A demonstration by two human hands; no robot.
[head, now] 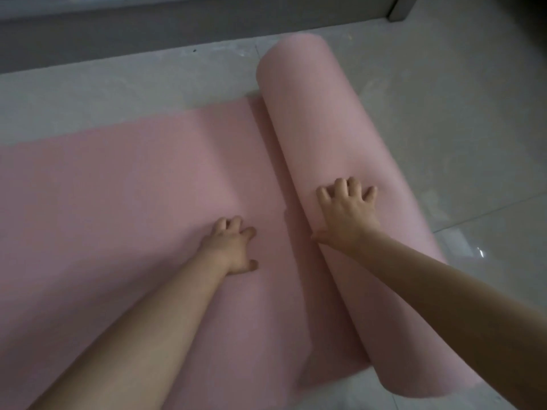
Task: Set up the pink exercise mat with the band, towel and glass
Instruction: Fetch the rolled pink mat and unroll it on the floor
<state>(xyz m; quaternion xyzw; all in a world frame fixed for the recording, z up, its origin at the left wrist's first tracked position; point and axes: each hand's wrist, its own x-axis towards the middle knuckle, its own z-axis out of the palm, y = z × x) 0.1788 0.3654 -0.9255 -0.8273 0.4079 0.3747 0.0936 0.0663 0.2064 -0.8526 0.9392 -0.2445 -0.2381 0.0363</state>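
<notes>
The pink exercise mat (112,202) lies partly unrolled on the floor, its flat part spreading to the left. The rest of it is a thick roll (319,137) running from the far middle to the near right. My right hand (346,214) rests on top of the roll, fingers spread over its curve. On the flat sheet just left of the roll, my left hand (233,247) presses down with bent fingertips. No band, towel or glass is in view.
Pale glossy floor tiles (461,119) surround the mat on the right and far side. A grey low wall or furniture base (118,34) runs along the far edge, with a grey corner post (399,7) at the upper right.
</notes>
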